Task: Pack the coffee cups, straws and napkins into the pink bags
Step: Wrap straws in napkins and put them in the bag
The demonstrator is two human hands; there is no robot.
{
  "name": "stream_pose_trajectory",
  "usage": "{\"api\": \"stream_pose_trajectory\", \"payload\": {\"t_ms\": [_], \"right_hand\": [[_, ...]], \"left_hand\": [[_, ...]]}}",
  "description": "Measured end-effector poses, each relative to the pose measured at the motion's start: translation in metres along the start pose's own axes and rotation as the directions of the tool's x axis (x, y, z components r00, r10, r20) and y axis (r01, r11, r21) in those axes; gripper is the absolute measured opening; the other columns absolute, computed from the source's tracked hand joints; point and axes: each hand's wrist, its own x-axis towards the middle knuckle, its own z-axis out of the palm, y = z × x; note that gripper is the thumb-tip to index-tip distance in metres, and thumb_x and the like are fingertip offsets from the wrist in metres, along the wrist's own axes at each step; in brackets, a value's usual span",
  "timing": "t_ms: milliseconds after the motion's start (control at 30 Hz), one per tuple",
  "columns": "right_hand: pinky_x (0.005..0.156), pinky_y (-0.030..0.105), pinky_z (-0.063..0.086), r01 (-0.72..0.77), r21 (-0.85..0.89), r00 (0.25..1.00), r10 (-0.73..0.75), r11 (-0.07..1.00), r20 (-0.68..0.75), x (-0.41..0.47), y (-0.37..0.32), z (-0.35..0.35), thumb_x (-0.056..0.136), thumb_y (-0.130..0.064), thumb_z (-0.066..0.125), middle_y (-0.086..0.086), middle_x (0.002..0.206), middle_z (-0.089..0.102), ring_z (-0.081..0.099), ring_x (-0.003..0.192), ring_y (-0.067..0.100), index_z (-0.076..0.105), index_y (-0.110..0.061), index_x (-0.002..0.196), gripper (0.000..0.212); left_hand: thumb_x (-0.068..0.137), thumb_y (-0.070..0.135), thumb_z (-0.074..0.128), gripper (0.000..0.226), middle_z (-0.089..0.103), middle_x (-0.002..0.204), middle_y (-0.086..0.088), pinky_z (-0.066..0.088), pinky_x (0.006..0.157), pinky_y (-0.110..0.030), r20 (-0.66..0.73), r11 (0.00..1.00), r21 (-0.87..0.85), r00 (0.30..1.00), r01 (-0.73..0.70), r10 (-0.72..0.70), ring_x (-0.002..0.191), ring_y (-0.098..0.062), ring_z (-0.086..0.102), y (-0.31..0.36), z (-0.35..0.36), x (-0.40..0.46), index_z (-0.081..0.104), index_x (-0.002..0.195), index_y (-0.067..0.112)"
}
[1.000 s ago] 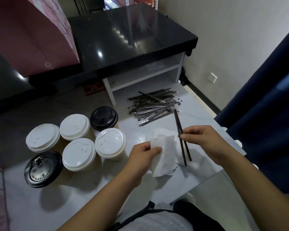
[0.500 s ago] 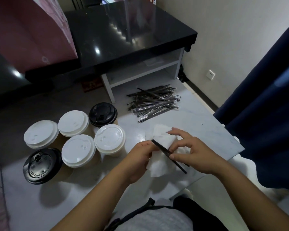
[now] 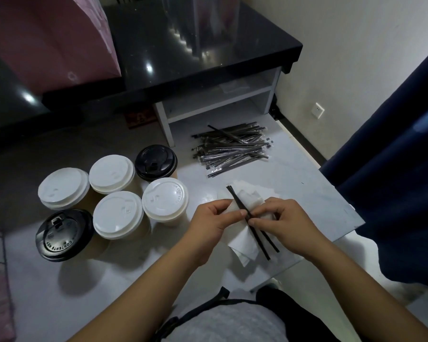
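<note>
**Cups left, straws behind, hands in front**

Six lidded coffee cups (image 3: 114,201) stand clustered on the left of the floor slab (image 3: 307,183). The straw pile (image 3: 231,150) lies to their right and further back, before the low table (image 3: 198,45). A bag (image 3: 47,38) stands on the table's left. Nearest, the left hand (image 3: 213,225) and right hand (image 3: 287,223) meet over two straws (image 3: 255,230) lying on a napkin (image 3: 245,240).

A drinks-packing corner in a shop back room: lidded cups (image 3: 119,213), wrapped straws (image 3: 230,150), a pink bag (image 3: 47,38), black counter (image 3: 183,45).
</note>
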Motion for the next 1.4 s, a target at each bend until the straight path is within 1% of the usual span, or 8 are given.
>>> {"api": "stream_pose_trajectory", "payload": {"t_ms": [133,367,567,667,767,933,1233,1400], "right_hand": [[0.075,0.034,0.050,-0.043,0.009,0.993,0.044,0.999,-0.106,0.002,0.001,0.007,0.070,-0.014,0.086,0.000,0.085,0.069,0.063,0.077,0.013,0.079,-0.022,0.071,0.010],[0.083,0.041,0.054,-0.064,-0.029,0.987,0.059,0.998,-0.148,0.000,-0.002,0.009,0.066,-0.020,0.089,-0.005,0.089,0.066,0.064,0.087,0.012,0.075,-0.021,0.070,0.015],[0.079,0.038,0.056,-0.211,0.089,0.971,0.219,0.973,-0.097,-0.007,-0.012,0.003,0.064,-0.030,0.090,-0.009,0.112,0.059,0.060,0.099,0.014,0.049,-0.043,0.112,0.064],[0.078,0.036,0.058,-0.303,0.326,0.953,0.284,0.895,0.104,-0.008,-0.018,-0.009,0.065,-0.026,0.085,0.007,0.111,0.072,0.070,0.097,0.025,0.066,-0.023,0.115,0.053],[0.070,0.031,0.057,-0.355,0.372,0.930,0.285,0.857,0.232,-0.012,-0.017,-0.017,0.066,-0.021,0.079,0.011,0.097,0.076,0.073,0.084,0.025,0.072,-0.005,0.100,0.038],[0.062,0.029,0.057,-0.365,0.383,0.931,0.342,0.848,0.128,-0.015,-0.005,-0.009,0.082,-0.006,0.073,0.017,0.089,0.076,0.070,0.073,0.025,0.074,-0.001,0.091,0.011],[0.060,0.032,0.055,-0.378,0.468,0.901,0.433,0.799,-0.012,-0.022,0.001,0.015,0.081,-0.011,0.077,0.018,0.077,0.074,0.066,0.062,0.025,0.077,0.001,0.079,0.012],[0.068,0.036,0.059,-0.429,0.511,0.877,0.480,0.745,0.037,-0.022,0.003,0.015,0.080,-0.014,0.078,0.018,0.075,0.073,0.068,0.063,0.025,0.069,0.002,0.076,0.019]], "left_hand": [[0.083,0.005,0.073,0.016,0.075,0.100,-0.021,0.056,0.080,-0.034,-0.036,0.999,-0.043,0.999,0.000,-0.001,0.087,-0.028,0.072,-0.002,-0.002,0.002,0.076,0.098,0.001],[0.082,0.005,0.073,0.020,0.075,0.102,-0.021,0.057,0.085,-0.040,-0.066,0.989,-0.138,0.996,0.048,-0.058,0.087,-0.031,0.071,-0.001,0.000,0.001,0.075,0.102,0.000],[0.082,0.006,0.073,0.022,0.074,0.103,-0.021,0.059,0.081,-0.040,-0.067,0.973,-0.221,0.994,0.068,-0.085,0.087,-0.032,0.072,0.004,-0.001,-0.001,0.074,0.103,0.001],[0.079,0.013,0.074,0.026,0.073,0.108,-0.021,0.052,0.092,-0.045,-0.006,0.956,-0.283,0.996,0.079,-0.085,0.093,-0.032,0.070,0.007,-0.003,-0.002,0.073,0.103,0.005],[0.080,0.013,0.073,0.024,0.072,0.109,-0.021,0.052,0.093,-0.046,0.001,0.948,-0.311,0.998,0.061,-0.064,0.094,-0.032,0.069,0.008,-0.002,-0.002,0.073,0.102,0.006],[0.084,0.011,0.071,0.018,0.075,0.103,-0.017,0.057,0.081,-0.038,-0.075,0.936,-0.349,0.993,0.056,-0.088,0.089,-0.029,0.071,0.004,0.000,0.000,0.072,0.101,0.006],[0.083,0.007,0.072,0.020,0.075,0.102,-0.021,0.059,0.072,-0.035,-0.150,0.931,-0.363,0.985,0.028,-0.089,0.087,-0.030,0.073,0.002,0.003,0.004,0.072,0.102,0.000],[0.082,0.006,0.072,0.028,0.074,0.105,-0.021,0.061,0.078,-0.038,-0.157,0.922,-0.387,0.984,0.021,-0.088,0.089,-0.031,0.072,0.002,0.002,0.005,0.070,0.108,-0.004]]}}
